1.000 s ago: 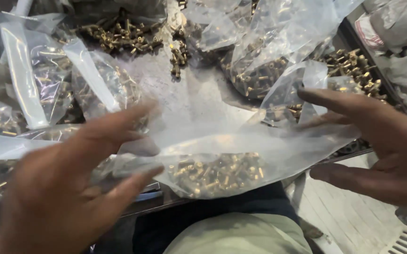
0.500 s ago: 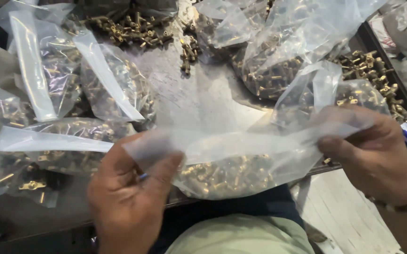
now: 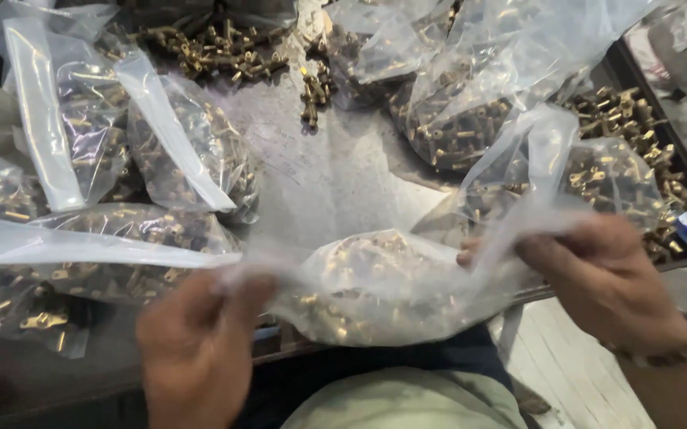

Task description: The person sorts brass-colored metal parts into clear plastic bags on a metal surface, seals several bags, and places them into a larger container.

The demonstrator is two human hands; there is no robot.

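At the left edge of the counter (image 3: 343, 183) lie sealed clear bags of small brass fittings; I count about four there, one upright bag (image 3: 57, 119) near the far left corner, one slanted bag (image 3: 189, 151) beside it, and one flat bag (image 3: 105, 250) lying crosswise just in front; the fourth, at the very edge, is partly cut off.

The left hand (image 3: 200, 349) sits at the near edge, fingers closed in a pinch on the left end of the held bag (image 3: 375, 286); the right hand (image 3: 605, 290) pinches the right end the same way, thumb and fingers shut on the plastic.

The held bag hangs between the two hands over the near edge of the counter; its long axis runs left to right, its mouth strip stretched taut along the top, its load of brass pieces sagging below; each hand is on its own end, neither nearer than the other.

Loose brass fittings (image 3: 216, 48) lie in a heap along the far edge; toward the right corner are two or three more filled bags (image 3: 470, 127) and a dark tray (image 3: 637, 119) of loose pieces; exact counts there cannot be told.
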